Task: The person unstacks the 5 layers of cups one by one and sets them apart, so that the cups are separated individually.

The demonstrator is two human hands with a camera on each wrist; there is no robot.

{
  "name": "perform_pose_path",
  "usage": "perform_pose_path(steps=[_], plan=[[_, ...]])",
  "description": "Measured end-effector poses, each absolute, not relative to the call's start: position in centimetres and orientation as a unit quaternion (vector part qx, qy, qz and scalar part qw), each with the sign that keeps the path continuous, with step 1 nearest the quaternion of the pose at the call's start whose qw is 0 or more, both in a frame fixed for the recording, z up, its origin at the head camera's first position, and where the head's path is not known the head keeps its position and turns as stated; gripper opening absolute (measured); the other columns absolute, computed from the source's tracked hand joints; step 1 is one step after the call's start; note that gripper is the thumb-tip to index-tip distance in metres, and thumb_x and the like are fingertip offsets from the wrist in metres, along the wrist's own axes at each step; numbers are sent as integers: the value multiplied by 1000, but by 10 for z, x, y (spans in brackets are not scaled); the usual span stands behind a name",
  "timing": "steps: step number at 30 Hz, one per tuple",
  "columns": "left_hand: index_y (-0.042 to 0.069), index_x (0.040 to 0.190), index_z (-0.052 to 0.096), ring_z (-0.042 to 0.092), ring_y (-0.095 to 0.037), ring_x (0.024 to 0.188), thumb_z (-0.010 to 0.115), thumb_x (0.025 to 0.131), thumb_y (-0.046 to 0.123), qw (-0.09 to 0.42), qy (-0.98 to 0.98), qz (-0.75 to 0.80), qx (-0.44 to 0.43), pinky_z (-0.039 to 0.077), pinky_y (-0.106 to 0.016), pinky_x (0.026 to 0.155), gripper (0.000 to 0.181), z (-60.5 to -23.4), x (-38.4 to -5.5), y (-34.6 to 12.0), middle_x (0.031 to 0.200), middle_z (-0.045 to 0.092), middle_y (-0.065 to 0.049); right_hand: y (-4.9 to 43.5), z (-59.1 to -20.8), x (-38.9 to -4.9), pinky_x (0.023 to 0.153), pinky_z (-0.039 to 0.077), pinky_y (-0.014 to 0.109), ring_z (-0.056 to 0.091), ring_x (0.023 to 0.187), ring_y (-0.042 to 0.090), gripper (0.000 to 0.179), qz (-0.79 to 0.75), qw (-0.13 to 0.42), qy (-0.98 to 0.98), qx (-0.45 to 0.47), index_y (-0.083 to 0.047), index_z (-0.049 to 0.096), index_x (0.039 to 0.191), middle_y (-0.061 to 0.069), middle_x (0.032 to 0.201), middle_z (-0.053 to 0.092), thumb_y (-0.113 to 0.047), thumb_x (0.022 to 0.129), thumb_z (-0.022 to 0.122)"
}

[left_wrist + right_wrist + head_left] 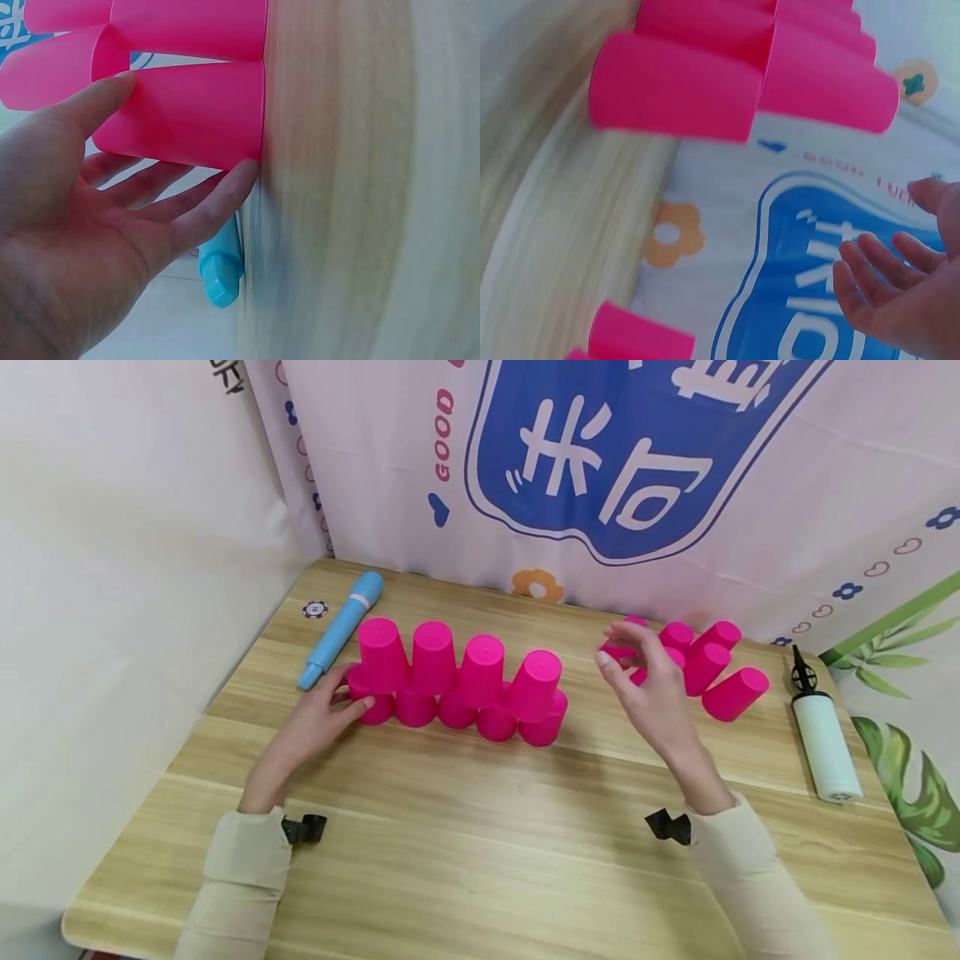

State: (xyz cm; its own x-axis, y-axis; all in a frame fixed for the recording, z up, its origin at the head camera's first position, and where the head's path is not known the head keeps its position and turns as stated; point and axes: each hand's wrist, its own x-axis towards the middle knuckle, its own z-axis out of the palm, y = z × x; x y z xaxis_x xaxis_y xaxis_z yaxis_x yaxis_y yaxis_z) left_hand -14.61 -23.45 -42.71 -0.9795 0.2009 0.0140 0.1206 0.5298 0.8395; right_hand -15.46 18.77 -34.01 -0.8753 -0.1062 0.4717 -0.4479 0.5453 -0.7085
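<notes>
We see a printed cloth (pixel 375 485) behind everything; below it spreads the wood-grain worktop (pixel 450 843); across its middle stands a two-tier wall of pink cups (pixel 480 672), four resting on five; loose pink cups (pixel 707 670) sit toward the right rear, partly hidden; a blue tube (pixel 341 631) lies behind the wall's left end; a pale pump (pixel 827 743) lies near the right edge; of our hands, the left hand (pixel 318 720) grasps the lowest left cup (pixel 187 112); the right hand (pixel 651 689) is released, fingers loose and holding nothing; we spot a small chip (pixel 315 609) beside the tube.
</notes>
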Motion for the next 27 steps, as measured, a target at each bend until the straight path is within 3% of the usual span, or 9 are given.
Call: perform_pose_path(steps=[7, 11, 15, 27], plan=[[6, 148, 29, 42, -41, 129, 59, 97, 30, 48, 878, 469, 83, 39, -54, 105, 64, -426, -146, -234, 142, 41, -20, 165, -342, -145, 97, 45, 45, 52, 119, 23, 56, 461, 104, -852, 225, -9, 46, 138, 7, 131, 55, -15, 88, 71], [5, 148, 29, 43, -43, 128, 59, 97, 29, 46, 879, 467, 87, 40, -55, 104, 63, -426, -146, -233, 141, 42, -20, 154, -345, -145, 96, 46, 44, 50, 121, 22, 70, 440, 70, -864, 234, -12, 40, 144, 6, 134, 53, -28, 85, 75], [4, 147, 30, 43, -43, 128, 59, 97, 27, 42, 876, 470, 94, 40, -55, 104, 62, -426, -145, -232, 141, 41, -21, 148, -348, -145, 94, 47, 42, 50, 119, 21, 78, 423, 65, -873, 233, -8, 39, 145, 6, 132, 53, -31, 81, 78], [4, 147, 31, 44, -41, 127, 60, 97, 24, 41, 873, 477, 98, 39, -54, 105, 61, -428, -146, -233, 141, 41, -19, 142, -353, -146, 93, 51, 38, 56, 110, 19, 63, 417, 92, -875, 230, -4, 50, 135, 8, 126, 58, -20, 81, 79]])
